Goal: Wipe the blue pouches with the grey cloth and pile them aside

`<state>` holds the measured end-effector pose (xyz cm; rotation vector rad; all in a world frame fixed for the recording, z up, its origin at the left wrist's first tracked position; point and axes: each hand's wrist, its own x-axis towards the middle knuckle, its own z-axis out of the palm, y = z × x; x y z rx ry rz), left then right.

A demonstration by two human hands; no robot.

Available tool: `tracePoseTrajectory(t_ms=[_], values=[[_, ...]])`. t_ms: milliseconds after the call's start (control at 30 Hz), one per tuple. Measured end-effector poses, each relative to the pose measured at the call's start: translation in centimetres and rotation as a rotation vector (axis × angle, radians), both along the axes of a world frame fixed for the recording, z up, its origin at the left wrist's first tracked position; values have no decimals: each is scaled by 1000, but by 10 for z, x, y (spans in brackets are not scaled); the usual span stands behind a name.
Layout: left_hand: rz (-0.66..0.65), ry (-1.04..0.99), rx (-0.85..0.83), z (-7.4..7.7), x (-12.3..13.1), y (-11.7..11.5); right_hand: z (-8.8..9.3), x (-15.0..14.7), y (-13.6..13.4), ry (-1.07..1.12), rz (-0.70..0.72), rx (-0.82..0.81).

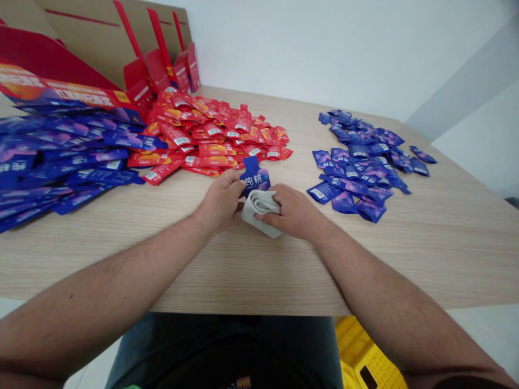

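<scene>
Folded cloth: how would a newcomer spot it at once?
On the wooden table, between the red packets and its near edge, find the right grip. It holds the folded cloth, pale and plain unlike the printed blue packet beside it.

Bare table [243, 275] lies between my body and my hands, so my left fingers [229, 177] and right fingers [270, 219] could draw straight back. A lane runs to the wall [308, 48] between the red sachets [214, 135] and the right blue pile [360, 167]. Leftward, the left blue heap [77, 143] bars me, cartons [81, 96] standing behind.
</scene>
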<state>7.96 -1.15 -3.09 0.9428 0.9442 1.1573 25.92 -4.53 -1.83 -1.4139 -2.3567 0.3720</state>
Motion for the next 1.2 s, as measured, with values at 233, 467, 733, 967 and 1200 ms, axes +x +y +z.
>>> tracePoseTrajectory(t_ms=[233,467,733,967,1200], values=[[-42,-9,37,5,-3,0,7,8,1,46,-73,-14],[-249,214,149,-1,-9,-1,4,17,7,188,-189,39],[-465,353,235,-1,-10,-8,5,25,11,417,-198,-72],[-430,230,208,1,-8,-10,5,28,14,406,-321,27],[-160,-27,-26,2,-1,-5,2,7,2,243,-58,-44]])
